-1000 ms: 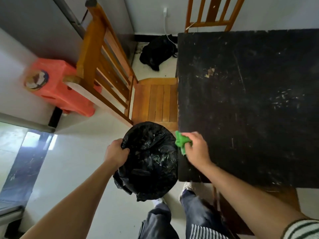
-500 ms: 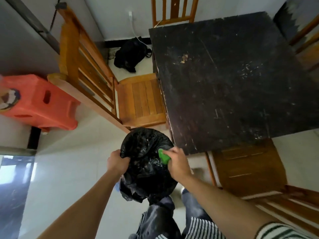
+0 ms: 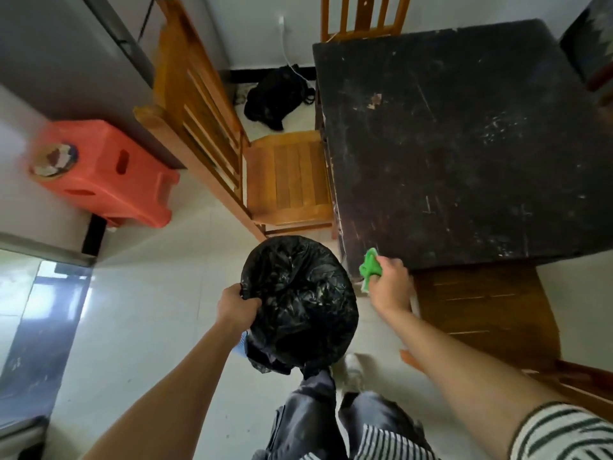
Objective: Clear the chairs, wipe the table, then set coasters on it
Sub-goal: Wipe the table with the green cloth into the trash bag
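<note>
Right grip (image 3: 388,283) pinching crumpled bright-green cloth (image 3: 369,267) at scuffed black table (image 3: 464,144) near-left corner; left grip (image 3: 237,305) clutching bin-bag (image 3: 298,303) rim.

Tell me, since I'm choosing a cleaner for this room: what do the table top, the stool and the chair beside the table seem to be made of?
Table: probably wood under a dark, worn finish; pale scratches and a chipped spot show. Stool: moulded orange plastic, smooth, with cut-out slots. Chair: slatted wood, light brown with a slight sheen, likely varnished.
</note>
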A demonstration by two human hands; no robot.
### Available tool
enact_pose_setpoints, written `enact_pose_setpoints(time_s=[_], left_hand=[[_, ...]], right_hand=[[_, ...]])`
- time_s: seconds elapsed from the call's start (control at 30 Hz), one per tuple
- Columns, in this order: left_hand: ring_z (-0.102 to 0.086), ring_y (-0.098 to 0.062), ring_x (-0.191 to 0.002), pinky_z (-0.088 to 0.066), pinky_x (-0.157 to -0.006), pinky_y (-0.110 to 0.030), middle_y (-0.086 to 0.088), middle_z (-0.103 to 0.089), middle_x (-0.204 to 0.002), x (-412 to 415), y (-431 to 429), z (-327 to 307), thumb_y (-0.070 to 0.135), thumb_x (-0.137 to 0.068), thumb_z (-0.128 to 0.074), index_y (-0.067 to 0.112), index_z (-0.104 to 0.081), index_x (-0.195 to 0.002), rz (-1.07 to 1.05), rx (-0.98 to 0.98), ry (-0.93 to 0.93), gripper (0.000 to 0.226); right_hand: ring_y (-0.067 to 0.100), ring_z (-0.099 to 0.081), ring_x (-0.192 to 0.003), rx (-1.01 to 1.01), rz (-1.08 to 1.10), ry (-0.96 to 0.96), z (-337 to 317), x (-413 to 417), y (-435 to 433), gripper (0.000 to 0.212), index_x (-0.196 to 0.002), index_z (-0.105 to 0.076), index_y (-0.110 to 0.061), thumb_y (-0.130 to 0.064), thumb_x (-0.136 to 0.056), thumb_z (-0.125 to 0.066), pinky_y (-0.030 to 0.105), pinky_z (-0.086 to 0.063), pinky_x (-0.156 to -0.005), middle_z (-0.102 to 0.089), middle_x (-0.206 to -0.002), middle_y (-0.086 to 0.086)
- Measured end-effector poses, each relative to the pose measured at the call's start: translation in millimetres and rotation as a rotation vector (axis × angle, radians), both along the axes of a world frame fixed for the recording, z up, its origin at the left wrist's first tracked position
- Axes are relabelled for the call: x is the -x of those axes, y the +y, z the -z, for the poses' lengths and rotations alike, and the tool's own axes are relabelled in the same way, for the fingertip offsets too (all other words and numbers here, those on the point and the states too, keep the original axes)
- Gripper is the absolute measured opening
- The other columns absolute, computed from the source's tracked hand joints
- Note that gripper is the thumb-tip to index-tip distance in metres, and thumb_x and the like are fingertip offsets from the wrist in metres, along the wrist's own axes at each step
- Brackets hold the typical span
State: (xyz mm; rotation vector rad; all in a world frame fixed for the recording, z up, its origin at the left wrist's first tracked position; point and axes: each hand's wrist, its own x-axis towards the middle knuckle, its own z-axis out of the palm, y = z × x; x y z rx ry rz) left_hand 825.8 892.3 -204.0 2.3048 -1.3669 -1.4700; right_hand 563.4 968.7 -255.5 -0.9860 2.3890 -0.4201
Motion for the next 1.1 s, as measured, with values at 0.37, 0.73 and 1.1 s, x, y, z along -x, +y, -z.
enact_pose_setpoints(time_s=[0.37, 0.73, 1.1], left_hand=[[-0.065, -0.036, -0.077, -0.057, -0.073, -0.056, -0.018, -0.064, -0.082, -100, 45, -47, -0.002, -0.079, -0.06, 0.004, -0.06, -0.084, -0.365, 0.045, 0.102, 0.008], [-0.067, -0.031, -0.073, -0.055, -0.054, -0.032, -0.019, -0.068, -0.086, -288, 12, -43, -0.009, -0.082, -0.055, 0.0, -0.062, -0.098, -0.744, 0.084, 0.294, 0.02], [-0.069, -0.031, -0.079, -0.058, -0.057, -0.035, -0.02, -0.072, -0.095, -465, -77, -47, -0.009, -0.081, -0.058, 0.002, -0.063, -0.102, -0.773, 0.047, 0.349, 0.024]], right_hand=[[0.021, -0.05, -0.059, -0.108, -0.021, -0.642, -54, -119, -44, 0.016, -0.064, -0.058, -0.01, -0.006, -0.079, -0.057, 0.028, -0.034, -0.053, -0.052, -0.059, 0.003], [0.031, -0.06, -0.07, -0.313, 0.032, -0.72, -47, -285, -139, 0.014, -0.094, -0.057, -0.002, -0.005, -0.081, -0.054, 0.03, -0.049, -0.058, -0.062, -0.086, 0.02], [0.029, -0.057, -0.061, -0.358, -0.117, -0.703, -57, -463, -266, 0.006, -0.084, -0.057, -0.001, -0.003, -0.079, -0.057, 0.031, -0.05, -0.054, -0.059, -0.074, 0.019]])
